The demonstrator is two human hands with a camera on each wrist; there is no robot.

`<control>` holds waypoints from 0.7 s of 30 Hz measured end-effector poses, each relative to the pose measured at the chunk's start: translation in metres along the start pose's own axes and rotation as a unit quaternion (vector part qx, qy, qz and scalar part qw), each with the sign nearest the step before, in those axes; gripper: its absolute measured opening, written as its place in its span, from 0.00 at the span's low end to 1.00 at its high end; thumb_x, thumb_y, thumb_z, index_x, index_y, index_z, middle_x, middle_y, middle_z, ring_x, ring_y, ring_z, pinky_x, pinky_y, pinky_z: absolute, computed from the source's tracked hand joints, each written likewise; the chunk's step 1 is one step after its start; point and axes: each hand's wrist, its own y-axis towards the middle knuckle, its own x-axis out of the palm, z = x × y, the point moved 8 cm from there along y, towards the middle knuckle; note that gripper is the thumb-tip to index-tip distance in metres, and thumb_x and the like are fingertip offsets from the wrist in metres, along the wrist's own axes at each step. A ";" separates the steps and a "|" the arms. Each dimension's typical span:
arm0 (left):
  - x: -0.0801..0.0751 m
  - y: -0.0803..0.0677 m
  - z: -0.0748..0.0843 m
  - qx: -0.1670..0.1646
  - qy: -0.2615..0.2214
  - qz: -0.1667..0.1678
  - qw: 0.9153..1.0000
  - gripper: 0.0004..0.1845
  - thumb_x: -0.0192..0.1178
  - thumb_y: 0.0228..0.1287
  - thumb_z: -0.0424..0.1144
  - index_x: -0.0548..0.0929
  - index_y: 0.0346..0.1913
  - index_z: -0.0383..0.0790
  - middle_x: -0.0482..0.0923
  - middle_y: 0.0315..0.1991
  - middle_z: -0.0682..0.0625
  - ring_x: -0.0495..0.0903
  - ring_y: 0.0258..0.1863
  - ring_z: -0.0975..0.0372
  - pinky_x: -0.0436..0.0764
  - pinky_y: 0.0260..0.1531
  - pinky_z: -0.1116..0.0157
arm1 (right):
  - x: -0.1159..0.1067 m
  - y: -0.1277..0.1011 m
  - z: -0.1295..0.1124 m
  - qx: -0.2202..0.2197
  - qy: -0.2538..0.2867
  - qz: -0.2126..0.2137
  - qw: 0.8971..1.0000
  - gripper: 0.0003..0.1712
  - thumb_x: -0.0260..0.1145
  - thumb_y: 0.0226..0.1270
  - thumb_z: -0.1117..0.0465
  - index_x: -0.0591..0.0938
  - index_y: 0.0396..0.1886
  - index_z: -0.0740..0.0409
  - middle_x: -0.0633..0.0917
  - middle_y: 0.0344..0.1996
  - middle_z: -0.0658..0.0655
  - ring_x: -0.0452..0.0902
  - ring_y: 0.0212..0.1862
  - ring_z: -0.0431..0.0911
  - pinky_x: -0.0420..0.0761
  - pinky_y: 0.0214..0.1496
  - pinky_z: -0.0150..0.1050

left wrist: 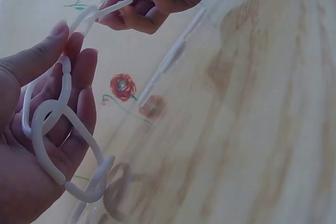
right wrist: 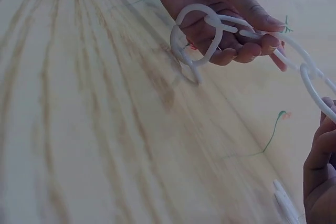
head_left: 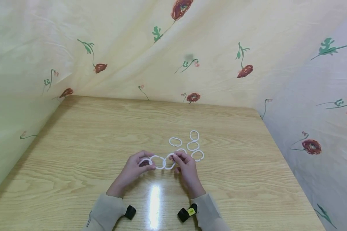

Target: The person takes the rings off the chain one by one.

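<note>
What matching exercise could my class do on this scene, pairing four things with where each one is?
Column one:
1. chain of white rings
2. loose white rings
3. left hand
4. flowered cloth

Column two:
a. pinching the left end of the chain
b. hanging behind and beside the wooden table
c. held between the left hand and the right hand
d. lying on the table just beyond the right hand

Pairs: 1-c, 2-d, 3-a, 4-b
</note>
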 end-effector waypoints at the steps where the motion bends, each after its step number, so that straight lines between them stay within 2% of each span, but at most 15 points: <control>1: 0.001 0.000 0.000 0.005 0.001 -0.003 1.000 0.26 0.68 0.57 0.32 0.74 0.56 0.25 0.83 0.38 0.33 0.83 0.34 0.70 0.84 0.38 0.74 | 0.000 0.000 0.000 0.000 -0.003 0.000 1.000 0.05 0.60 0.70 0.65 0.81 0.35 0.54 0.85 0.29 0.43 0.73 0.32 0.34 0.64 0.18 0.23; 7: 0.005 0.001 0.002 0.019 0.007 -0.021 1.000 0.25 0.67 0.58 0.32 0.73 0.57 0.25 0.82 0.37 0.37 0.82 0.32 0.70 0.83 0.34 0.73 | 0.000 0.001 0.002 0.000 -0.008 -0.001 1.000 0.04 0.61 0.69 0.65 0.82 0.36 0.58 0.85 0.29 0.45 0.71 0.30 0.34 0.63 0.18 0.22; 14: 0.008 0.000 0.002 0.008 -0.004 -0.038 0.999 0.26 0.66 0.59 0.31 0.73 0.59 0.25 0.81 0.36 0.44 0.82 0.31 0.69 0.84 0.35 0.72 | 0.000 0.001 0.005 0.011 -0.013 0.002 1.000 0.04 0.62 0.68 0.66 0.81 0.34 0.56 0.85 0.28 0.45 0.69 0.28 0.34 0.64 0.18 0.23; 21: 0.008 -0.001 0.001 -0.011 -0.009 -0.042 0.999 0.26 0.66 0.60 0.32 0.73 0.59 0.24 0.81 0.36 0.45 0.82 0.31 0.69 0.84 0.34 0.73 | 0.001 0.000 0.005 0.012 -0.039 0.005 0.999 0.04 0.62 0.67 0.66 0.82 0.36 0.61 0.85 0.29 0.44 0.74 0.32 0.36 0.74 0.24 0.25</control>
